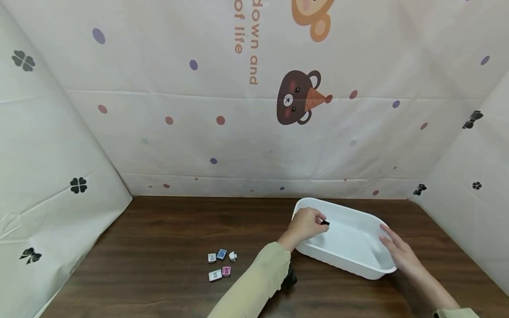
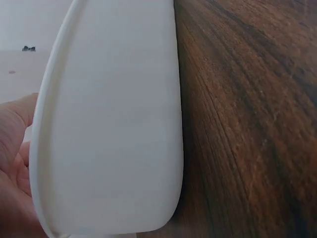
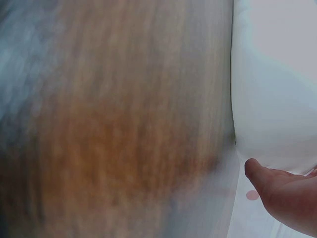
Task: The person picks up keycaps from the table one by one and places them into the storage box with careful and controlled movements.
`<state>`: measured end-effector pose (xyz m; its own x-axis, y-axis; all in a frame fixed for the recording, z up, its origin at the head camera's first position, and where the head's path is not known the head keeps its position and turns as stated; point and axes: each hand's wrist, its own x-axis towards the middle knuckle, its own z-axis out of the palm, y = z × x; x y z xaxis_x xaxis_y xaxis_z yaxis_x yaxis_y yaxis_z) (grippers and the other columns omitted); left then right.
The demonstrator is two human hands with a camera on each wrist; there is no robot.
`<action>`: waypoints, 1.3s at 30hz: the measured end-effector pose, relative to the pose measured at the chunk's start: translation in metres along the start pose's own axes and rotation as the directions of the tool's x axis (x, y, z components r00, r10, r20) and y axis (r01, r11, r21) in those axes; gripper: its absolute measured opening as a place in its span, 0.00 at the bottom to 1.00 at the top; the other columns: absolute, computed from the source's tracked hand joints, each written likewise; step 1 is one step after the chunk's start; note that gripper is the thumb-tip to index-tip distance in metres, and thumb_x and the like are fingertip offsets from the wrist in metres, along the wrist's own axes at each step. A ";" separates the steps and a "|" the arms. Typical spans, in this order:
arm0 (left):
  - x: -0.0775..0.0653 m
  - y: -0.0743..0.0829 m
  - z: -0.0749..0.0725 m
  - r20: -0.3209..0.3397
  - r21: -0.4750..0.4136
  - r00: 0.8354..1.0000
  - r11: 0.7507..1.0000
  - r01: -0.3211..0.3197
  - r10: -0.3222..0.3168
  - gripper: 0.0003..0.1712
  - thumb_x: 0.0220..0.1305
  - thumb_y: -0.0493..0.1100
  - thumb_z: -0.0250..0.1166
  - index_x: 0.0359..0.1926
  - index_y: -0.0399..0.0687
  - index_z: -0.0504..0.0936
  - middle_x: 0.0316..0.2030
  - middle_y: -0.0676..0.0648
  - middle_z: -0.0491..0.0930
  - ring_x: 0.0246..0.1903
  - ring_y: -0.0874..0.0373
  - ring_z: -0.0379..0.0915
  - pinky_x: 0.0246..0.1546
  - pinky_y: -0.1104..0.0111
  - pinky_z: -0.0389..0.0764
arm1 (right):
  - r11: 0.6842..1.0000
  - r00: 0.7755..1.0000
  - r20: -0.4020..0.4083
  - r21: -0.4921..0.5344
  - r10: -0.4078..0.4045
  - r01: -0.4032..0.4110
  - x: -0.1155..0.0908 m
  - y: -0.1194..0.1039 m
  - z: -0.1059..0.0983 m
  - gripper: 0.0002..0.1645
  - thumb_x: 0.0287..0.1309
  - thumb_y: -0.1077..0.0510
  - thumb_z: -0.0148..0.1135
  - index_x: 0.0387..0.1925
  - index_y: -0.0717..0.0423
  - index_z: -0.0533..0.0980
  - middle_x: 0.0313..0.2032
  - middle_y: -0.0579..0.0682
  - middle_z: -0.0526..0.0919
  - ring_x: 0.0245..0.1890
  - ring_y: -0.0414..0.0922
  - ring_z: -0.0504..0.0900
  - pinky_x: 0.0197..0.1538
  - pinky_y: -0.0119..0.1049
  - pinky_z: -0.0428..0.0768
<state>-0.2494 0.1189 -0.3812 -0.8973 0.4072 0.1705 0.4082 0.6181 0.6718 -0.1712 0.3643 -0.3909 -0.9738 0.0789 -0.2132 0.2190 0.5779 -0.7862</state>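
Observation:
In the head view my left hand [image 1: 306, 224] reaches over the left end of a white rectangular tray [image 1: 358, 267]. Its thumb and fingers pinch a small black piece [image 1: 325, 222], mostly hidden by the fingers, whose kind I cannot tell. At the tray's right end is my right hand [image 1: 401, 252], fingers extended and fingertips at the rim. From the left wrist, the tray's long outer wall [image 2: 114, 119] covers much of the view, with part of the left hand [image 2: 15, 163] behind the rim. In the right wrist view the right hand [image 3: 287, 191] lies beside the tray's corner.
Several small printed blocks lie left of the left arm: white ones [image 1: 215, 275], a blue one [image 1: 222, 254] and a pink one [image 1: 226, 271]. A dark object [image 1: 290, 279] shows beside the left sleeve. Patterned white cloth [image 1: 238, 145] encloses the brown wooden table [image 1: 167, 238] at the back and sides.

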 end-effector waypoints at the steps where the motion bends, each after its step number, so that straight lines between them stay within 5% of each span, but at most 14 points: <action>1: 0.000 0.001 0.001 0.007 0.025 1.000 1.000 0.002 -0.002 0.10 0.50 0.47 0.68 0.36 0.52 0.85 0.24 0.59 0.79 0.23 0.72 0.69 0.23 0.81 0.67 | 1.000 1.000 0.001 0.002 0.003 -0.003 0.000 0.000 0.000 0.40 0.68 0.40 0.28 0.69 0.61 0.35 0.65 0.73 0.30 0.63 0.70 0.35 0.59 0.66 0.42; 11: -0.003 0.004 0.007 0.037 0.166 0.999 0.986 0.033 -0.039 0.09 0.48 0.46 0.68 0.34 0.55 0.85 0.28 0.61 0.81 0.23 0.69 0.70 0.21 0.78 0.67 | 1.000 1.000 0.002 0.009 0.014 -0.014 0.001 0.000 0.001 0.41 0.67 0.39 0.28 0.69 0.60 0.34 0.65 0.71 0.28 0.64 0.70 0.33 0.59 0.66 0.41; 20: -0.002 0.004 0.008 0.044 0.153 0.998 0.988 0.036 -0.043 0.12 0.50 0.47 0.68 0.38 0.53 0.84 0.27 0.60 0.81 0.23 0.71 0.72 0.22 0.79 0.68 | 1.000 1.000 0.006 0.005 0.025 -0.025 0.002 -0.001 0.001 0.40 0.67 0.39 0.28 0.69 0.60 0.34 0.65 0.71 0.28 0.64 0.69 0.31 0.59 0.66 0.40; 39: -0.010 -0.005 -0.013 -0.031 0.106 0.994 0.989 -0.100 0.104 0.14 0.53 0.46 0.65 0.41 0.49 0.84 0.29 0.58 0.81 0.28 0.73 0.73 0.28 0.83 0.68 | 1.000 1.000 0.002 0.023 -0.006 0.006 0.002 0.001 0.000 0.40 0.68 0.40 0.29 0.68 0.61 0.33 0.65 0.72 0.29 0.63 0.71 0.34 0.59 0.66 0.42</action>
<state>-0.2444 0.1032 -0.3770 -0.8550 0.4478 0.2618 0.5112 0.6419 0.5715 -0.1726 0.3651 -0.3915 -0.9749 0.0738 -0.2101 0.2149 0.5592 -0.8007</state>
